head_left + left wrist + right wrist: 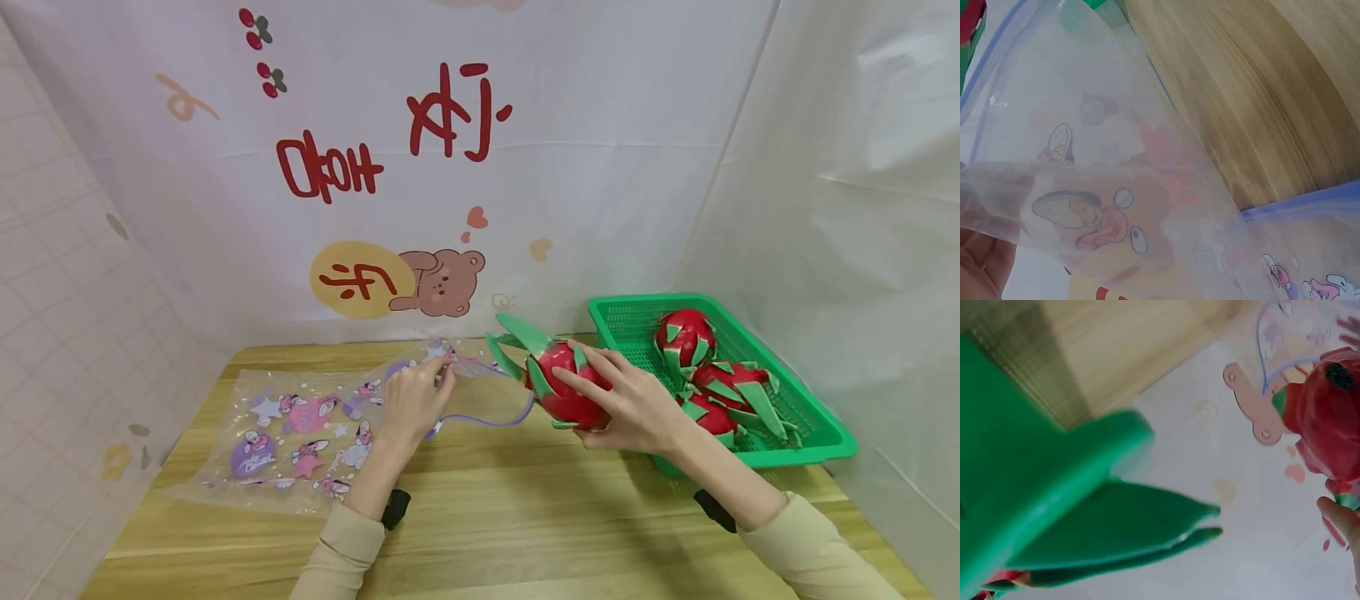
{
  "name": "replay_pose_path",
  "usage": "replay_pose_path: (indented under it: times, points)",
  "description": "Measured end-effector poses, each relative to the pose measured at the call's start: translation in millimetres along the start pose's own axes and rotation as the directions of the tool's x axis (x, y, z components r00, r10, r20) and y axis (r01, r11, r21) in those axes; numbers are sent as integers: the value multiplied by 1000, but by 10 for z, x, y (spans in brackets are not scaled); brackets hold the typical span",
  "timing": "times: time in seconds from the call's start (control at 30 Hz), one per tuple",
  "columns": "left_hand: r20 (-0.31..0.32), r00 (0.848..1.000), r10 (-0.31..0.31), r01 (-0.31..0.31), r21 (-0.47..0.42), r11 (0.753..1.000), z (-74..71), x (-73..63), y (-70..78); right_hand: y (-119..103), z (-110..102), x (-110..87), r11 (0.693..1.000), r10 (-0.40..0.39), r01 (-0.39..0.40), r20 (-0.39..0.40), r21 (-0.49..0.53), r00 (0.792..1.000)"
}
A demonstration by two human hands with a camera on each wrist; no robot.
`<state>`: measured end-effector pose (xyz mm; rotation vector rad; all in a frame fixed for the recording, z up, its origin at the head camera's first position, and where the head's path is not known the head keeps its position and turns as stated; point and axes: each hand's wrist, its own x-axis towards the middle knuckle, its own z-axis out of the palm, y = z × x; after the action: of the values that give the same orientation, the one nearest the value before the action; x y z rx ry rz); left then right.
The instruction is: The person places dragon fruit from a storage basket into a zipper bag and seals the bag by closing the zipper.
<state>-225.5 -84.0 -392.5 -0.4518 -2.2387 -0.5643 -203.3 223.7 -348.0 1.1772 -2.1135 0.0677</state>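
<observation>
In the head view, my left hand [412,404] pinches the upper edge of a clear plastic zip bag [306,415] printed with cartoon figures, stars and shells. The bag's purple-edged mouth gapes to the right, while its body lies flat on the table at left. My right hand [637,407] grips a red dragon fruit [553,402] with green scales, raised above the table, its long leaf tips pointing at the bag's mouth. The left wrist view shows the bag's film [1104,156] close up. In the right wrist view, the same fruit [1329,425] sits against my fingers.
A green plastic basket [843,446] stands at the right on the wooden table [480,533], with a dragon fruit [686,337] at its back and more of them in front. Behind the table hangs a white printed sheet [585,167], and similar sheets close off both sides.
</observation>
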Motion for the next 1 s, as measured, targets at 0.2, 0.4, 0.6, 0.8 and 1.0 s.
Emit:
replay_pose_path:
  times: [0.2,0.4,0.6,0.8,1.0]
  points:
    - [-18,1000,-1,1,-12,1000,0,1,-12,-138,60,-33,992,-126,125,12,15,992]
    - [-43,999,4,-5,-23,1000,-11,9,-14,-207,133,-70,981,-195,194,40,26,980]
    - [-49,999,9,-11,-40,999,-28,-2,-14,-239,205,-91,977,-212,209,77,38,974]
    - [-36,996,83,-84,-18,996,-43,-49,-1,-231,269,-93,982,-186,184,118,29,975]
    - [-15,990,142,-143,-37,989,-59,-112,35,-227,301,-56,995,-99,95,152,36,983]
